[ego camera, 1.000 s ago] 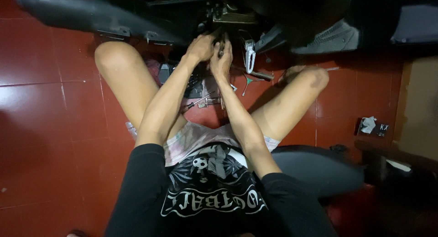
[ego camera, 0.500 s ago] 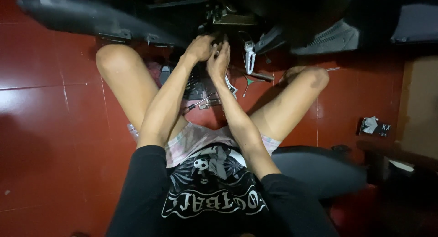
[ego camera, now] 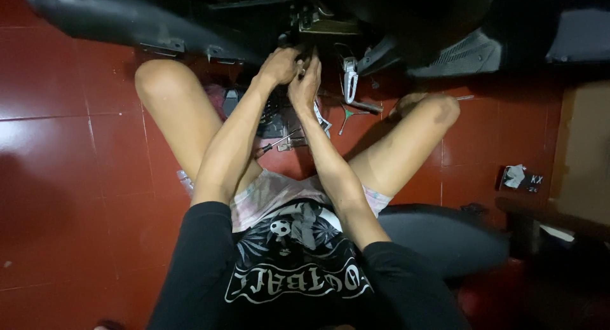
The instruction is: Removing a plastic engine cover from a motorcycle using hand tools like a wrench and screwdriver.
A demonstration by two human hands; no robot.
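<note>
We have our left hand [ego camera: 279,66] and right hand [ego camera: 306,82] pressed close together, fingers curled around a small part under the dark scooter body [ego camera: 127,21], though we cannot tell exactly what they pinch. Cramped and dim as it is, a slip could scrape our knuckles on the metal bracket [ego camera: 349,79], or drop the part among the loose tools [ego camera: 283,142] on the red tile floor [ego camera: 76,177] between our knees.

Looks like a small motorbike repair shop: dark scooter bodywork [ego camera: 127,21] overhead, loose hand tools [ego camera: 348,110] scattered on the red tiled floor [ego camera: 76,177].
</note>
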